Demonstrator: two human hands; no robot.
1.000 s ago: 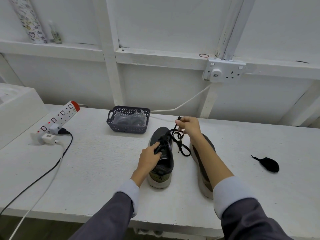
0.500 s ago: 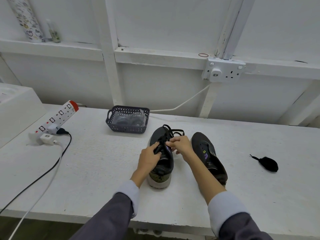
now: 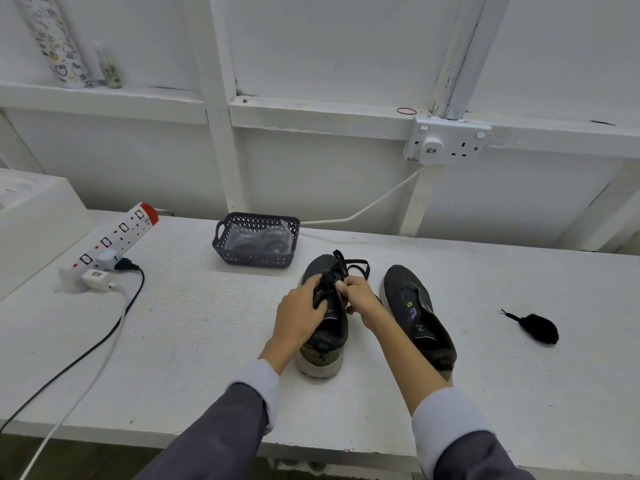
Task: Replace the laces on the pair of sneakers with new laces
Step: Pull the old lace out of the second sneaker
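Two hands worked a black flat shoelace (image 3: 350, 264) at a dark grey mesh sneaker (image 3: 327, 344) standing on a white painted table (image 3: 190, 341)
The left hand (image 3: 302, 312) gripped the sneaker's upper, fingers curled over the tongue. The right hand (image 3: 358, 295) had its fingertips clenched at the eyelets, apparently pinching the shoelace, though the contact was partly hidden; loose loops lay over the toe. A second dark grey sneaker (image 3: 419, 317) stood just beside it, on the right. A bundled black lace (image 3: 538, 329) lay well apart, further right. A dark plastic lattice basket (image 3: 254, 260) holding clear packets (image 3: 258, 239) sat behind the shoes
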